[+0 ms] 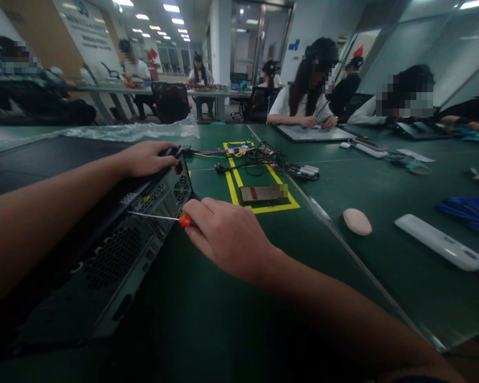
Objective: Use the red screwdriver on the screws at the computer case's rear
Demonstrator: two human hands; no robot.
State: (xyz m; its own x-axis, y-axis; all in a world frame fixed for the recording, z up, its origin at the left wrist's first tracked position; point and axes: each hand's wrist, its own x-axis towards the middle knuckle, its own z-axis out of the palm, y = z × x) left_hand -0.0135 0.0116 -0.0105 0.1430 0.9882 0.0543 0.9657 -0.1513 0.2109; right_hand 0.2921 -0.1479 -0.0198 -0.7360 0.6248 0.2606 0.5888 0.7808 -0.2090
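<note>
A black computer case (115,255) lies on its side at the left, its rear panel with vents and ports facing right. My left hand (151,158) rests on the case's top edge near the far corner, thumb bent over the edge. In my right hand (231,234) is a screwdriver (184,219) with an orange and dark handle. Its thin metal shaft points left, and the tip meets the rear panel close to its upper edge. Whether a screw sits under the tip is too small to tell.
Beyond the case lie tangled cables (263,154) and a phone (259,193) inside yellow tape (233,186). To the right are a pinkish oval object (357,221), a long white device (439,242) and a blue bundle (469,213). Clear plastic wrap (143,129) lies behind the case. Several people sit across the tables.
</note>
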